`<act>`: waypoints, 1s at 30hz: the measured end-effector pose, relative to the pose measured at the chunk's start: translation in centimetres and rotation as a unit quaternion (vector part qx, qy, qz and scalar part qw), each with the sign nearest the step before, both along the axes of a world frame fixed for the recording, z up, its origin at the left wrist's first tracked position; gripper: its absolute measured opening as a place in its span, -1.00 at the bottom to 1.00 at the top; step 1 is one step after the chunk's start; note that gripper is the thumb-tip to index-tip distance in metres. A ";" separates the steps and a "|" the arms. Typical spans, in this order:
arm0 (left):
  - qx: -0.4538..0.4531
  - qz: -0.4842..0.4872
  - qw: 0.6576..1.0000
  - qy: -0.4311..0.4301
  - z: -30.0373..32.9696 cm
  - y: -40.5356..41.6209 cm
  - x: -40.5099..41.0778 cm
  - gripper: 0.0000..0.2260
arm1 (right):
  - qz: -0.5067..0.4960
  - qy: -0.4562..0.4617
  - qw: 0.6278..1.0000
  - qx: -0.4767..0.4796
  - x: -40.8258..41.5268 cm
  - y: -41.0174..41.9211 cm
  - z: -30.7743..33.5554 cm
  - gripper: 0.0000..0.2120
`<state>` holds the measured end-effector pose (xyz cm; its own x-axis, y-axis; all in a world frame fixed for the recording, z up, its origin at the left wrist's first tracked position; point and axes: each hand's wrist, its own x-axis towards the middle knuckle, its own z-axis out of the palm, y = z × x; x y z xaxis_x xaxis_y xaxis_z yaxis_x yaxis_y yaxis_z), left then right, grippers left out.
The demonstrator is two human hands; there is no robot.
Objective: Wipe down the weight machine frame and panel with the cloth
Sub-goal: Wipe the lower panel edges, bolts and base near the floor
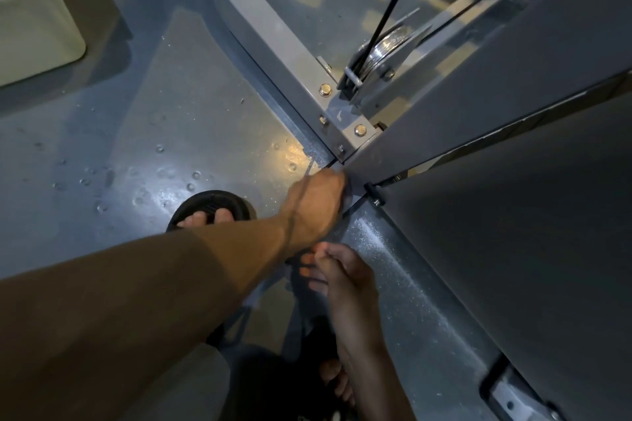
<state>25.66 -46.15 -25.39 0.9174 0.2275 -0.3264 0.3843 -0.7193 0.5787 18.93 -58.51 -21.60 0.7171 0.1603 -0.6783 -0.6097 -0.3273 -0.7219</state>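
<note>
The person's left hand (316,205) reaches down and forward to the bottom corner of the grey painted steel weight machine frame (273,41), where the bolted frame foot meets the large dark grey flat panel (513,249). The back of this hand faces the camera, its fingers curled under and out of sight. Only a small dark edge shows past the knuckles, against the base of the panel, and it cannot be told whether that is the cloth or what the fingers are clasping. The right hand (342,277) hangs lower in the view, just beside the left wrist, its fingers loosely curled with nothing visible in them. Above the corner, a shiny metal pulley wheel (390,44) sits in a bracket with a thin black cable (393,3) running up from it. The speckled blue-grey floor (136,147) carries scattered water droplets and a bright reflection. A foot in a black rubber sandal (212,207) stands near the left forearm. A pale green moulded block (30,24) sits at the upper left.
</note>
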 end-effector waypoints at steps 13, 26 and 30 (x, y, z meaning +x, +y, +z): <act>-0.143 0.045 0.989 -0.021 -1.4 -0.2 -1.5 -0.83 | -0.067 0.047 0.996 0.018 -0.6 -1.3 -0.3 -0.88; -0.055 0.159 0.986 -0.018 -0.5 6.1 1.3 -0.90 | -0.057 0.033 0.998 0.011 -0.1 -1.3 0.6 -0.87; -0.096 0.079 0.992 0.019 -1.1 4.6 0.9 -0.88 | -0.065 0.033 0.997 0.022 0.0 -0.9 0.8 -0.89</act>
